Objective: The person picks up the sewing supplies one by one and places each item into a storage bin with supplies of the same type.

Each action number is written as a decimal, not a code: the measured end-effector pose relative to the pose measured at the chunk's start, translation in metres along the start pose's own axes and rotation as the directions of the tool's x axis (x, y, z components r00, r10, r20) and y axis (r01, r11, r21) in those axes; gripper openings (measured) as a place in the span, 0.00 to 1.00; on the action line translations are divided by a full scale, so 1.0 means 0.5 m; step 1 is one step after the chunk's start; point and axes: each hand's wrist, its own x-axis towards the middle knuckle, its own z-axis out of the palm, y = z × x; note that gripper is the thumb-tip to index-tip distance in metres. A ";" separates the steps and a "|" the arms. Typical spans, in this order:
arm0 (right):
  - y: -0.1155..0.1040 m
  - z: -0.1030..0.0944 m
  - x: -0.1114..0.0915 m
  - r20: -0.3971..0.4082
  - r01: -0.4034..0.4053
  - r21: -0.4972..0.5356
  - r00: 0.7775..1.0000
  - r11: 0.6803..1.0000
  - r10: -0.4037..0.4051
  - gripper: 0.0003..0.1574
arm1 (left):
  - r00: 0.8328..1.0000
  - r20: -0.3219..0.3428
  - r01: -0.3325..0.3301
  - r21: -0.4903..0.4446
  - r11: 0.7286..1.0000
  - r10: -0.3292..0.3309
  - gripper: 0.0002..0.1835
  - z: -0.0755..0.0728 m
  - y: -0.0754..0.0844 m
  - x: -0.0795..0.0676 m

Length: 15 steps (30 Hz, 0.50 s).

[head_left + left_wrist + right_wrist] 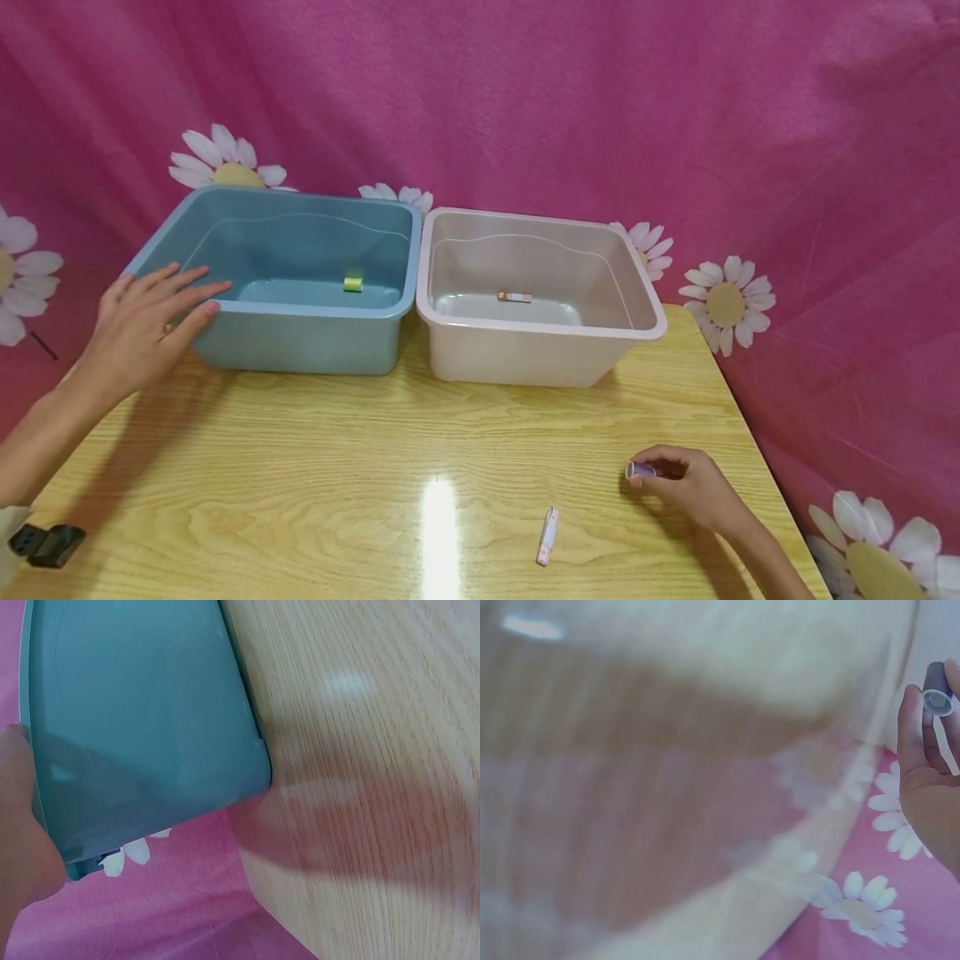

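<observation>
At the left, my left hand (146, 329) rests on the near left rim of a blue-grey plastic bin (300, 343), its fingers stretched out over the inside. A yellow-green thread spool (352, 284) lies on that bin's floor. My right hand (696, 487) pinches a purple thread spool (642, 470) between thumb and fingers, low over the right part of the table. The right wrist view shows one round end of this spool (936, 691). Left of that hand, a small folded strip with pink-and-white markings, like a tape measure (548, 536), lies on the wood.
A pale pink bin (517, 357) stands right beside the blue-grey one, with a small orange-and-white folded strip (516, 297) on its floor. Both bins stand at the back of the wooden table (300, 467), against a magenta daisy-print curtain (525, 100). The table's right edge runs close to my right forearm.
</observation>
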 end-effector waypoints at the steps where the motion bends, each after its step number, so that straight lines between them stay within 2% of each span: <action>1: -0.006 -0.002 0.001 -0.009 0.014 -0.003 1.000 1.000 -0.014 0.13 | 1.000 -0.001 0.001 0.000 1.000 -0.001 0.22 0.000 0.000 0.000; 5: -0.030 -0.011 0.008 -0.043 0.064 -0.024 0.997 0.998 -0.065 0.12 | 1.000 -0.003 0.002 -0.004 1.000 -0.002 0.22 0.001 0.000 0.000; 10: -0.070 -0.026 0.015 -0.078 0.045 -0.007 0.996 0.999 -0.046 0.14 | 1.000 -0.003 0.002 -0.005 1.000 -0.002 0.22 0.001 0.000 0.001; 15: -0.114 -0.038 0.023 -0.098 0.085 -0.030 0.991 0.996 -0.088 0.14 | 1.000 0.001 0.003 -0.007 1.000 -0.003 0.22 0.000 0.000 0.001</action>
